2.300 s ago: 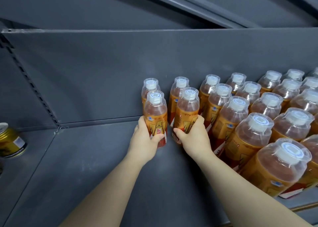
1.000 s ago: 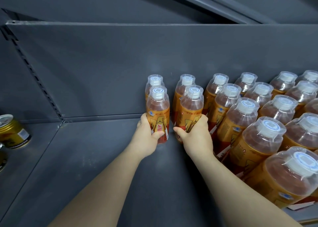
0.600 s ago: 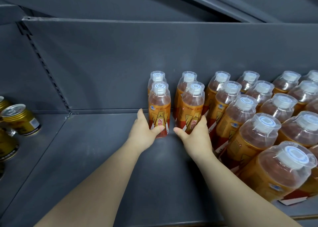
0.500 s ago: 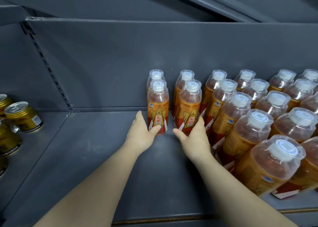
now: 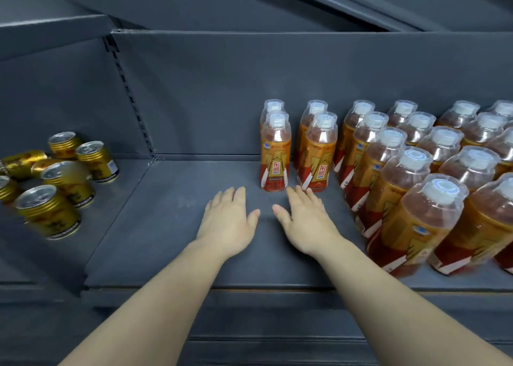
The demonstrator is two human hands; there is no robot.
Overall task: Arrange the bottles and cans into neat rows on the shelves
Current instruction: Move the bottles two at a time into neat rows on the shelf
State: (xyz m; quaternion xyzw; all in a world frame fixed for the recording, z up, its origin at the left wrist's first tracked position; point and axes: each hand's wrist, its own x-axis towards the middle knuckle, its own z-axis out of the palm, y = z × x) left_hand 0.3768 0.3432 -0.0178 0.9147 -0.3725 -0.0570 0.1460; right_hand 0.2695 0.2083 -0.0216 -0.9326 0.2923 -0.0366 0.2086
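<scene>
Several orange drink bottles with clear caps stand in rows on the dark grey shelf (image 5: 172,227). The two leftmost rows are short: a front bottle (image 5: 275,154) and its neighbour (image 5: 319,154) each have one bottle behind. Longer rows (image 5: 416,199) fill the right side. My left hand (image 5: 229,221) hovers flat and open just in front of the left bottle, touching nothing. My right hand (image 5: 306,221) is open too, fingertips close to the neighbour bottle's base. Gold cans (image 5: 69,177) sit jumbled on the adjoining shelf section at left, some upright and some lying down.
The shelf's back wall (image 5: 277,88) rises behind the bottles. A perforated upright (image 5: 130,96) divides the bottle section from the can section. The shelf's front lip (image 5: 249,289) runs beneath my forearms.
Both hands have let go of the two front bottles and drawn back toward me with fingers spread. The view has shifted left and back, bringing more gold cans into sight.
</scene>
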